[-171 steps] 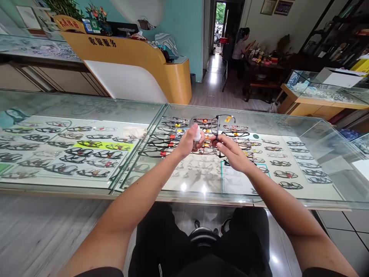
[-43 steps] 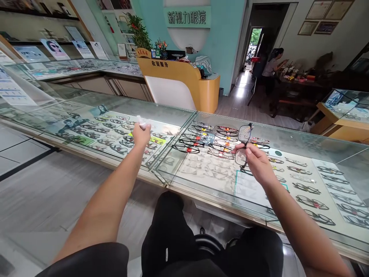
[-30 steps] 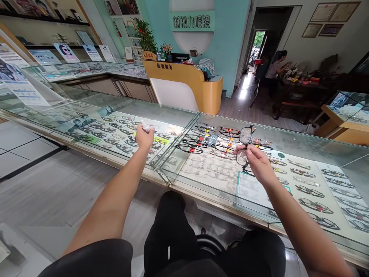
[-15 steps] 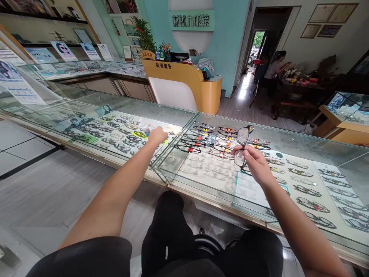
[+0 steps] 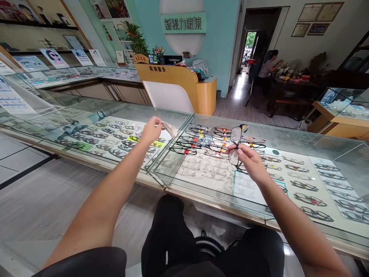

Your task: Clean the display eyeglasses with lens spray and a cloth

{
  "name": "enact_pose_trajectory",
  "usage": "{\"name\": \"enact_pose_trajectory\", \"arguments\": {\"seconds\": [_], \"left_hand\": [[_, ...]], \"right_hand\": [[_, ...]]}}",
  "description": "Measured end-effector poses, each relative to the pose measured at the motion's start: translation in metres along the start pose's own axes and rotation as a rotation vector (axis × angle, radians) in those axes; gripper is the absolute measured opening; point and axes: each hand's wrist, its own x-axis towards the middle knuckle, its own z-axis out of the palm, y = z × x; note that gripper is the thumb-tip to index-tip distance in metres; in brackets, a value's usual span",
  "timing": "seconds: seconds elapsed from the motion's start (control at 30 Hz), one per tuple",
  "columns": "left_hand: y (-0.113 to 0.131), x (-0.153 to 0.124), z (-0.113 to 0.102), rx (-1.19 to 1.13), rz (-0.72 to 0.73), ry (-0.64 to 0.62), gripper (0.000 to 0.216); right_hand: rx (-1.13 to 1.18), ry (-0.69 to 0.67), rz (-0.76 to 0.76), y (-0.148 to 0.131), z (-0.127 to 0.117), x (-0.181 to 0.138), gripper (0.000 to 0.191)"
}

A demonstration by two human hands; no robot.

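Note:
My right hand (image 5: 250, 161) is closed on a pair of dark-framed eyeglasses (image 5: 236, 135), pinching them near the bridge above the right part of the counter. My left hand (image 5: 152, 130) is closed on a corner of a pale beige cleaning cloth (image 5: 170, 130), which trails down to the right toward the glass top. Between my hands several eyeglasses with coloured tags (image 5: 186, 151) lie in rows on the glass. A small whitish item (image 5: 138, 130) is beside my left hand, too indistinct to name.
A glass display counter (image 5: 198, 188) runs across in front of my knees, with many frames inside. Behind it stands a wooden cashier desk (image 5: 206, 96). Another person (image 5: 266, 71) sits at a cluttered table at the back right. A smaller glass case (image 5: 343, 115) stands far right.
My left hand has lifted a little and now raises a corner of the cloth off the counter. The right hand still holds the eyeglasses. The view has shifted slightly.

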Motion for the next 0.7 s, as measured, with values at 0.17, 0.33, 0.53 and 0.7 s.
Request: {"name": "enact_pose_trajectory", "arguments": {"seconds": [0.17,0.33,0.53,0.7], "left_hand": [[0.05,-0.003,-0.024,-0.404,0.233,0.032,0.015],[0.109,-0.029,-0.031,-0.525,0.307,-0.224,0.015],[0.158,-0.062,0.017,-0.652,0.389,-0.554,0.024],[0.182,-0.081,0.068,-0.756,0.436,-0.703,0.036]], "right_hand": [[0.018,0.015,-0.004,0.001,-0.004,0.001,0.039],[0.039,0.05,-0.012,0.001,-0.009,0.004,0.037],[0.013,0.088,-0.052,0.0,-0.014,0.01,0.038],[0.034,0.074,-0.013,0.003,-0.015,0.012,0.042]]}}
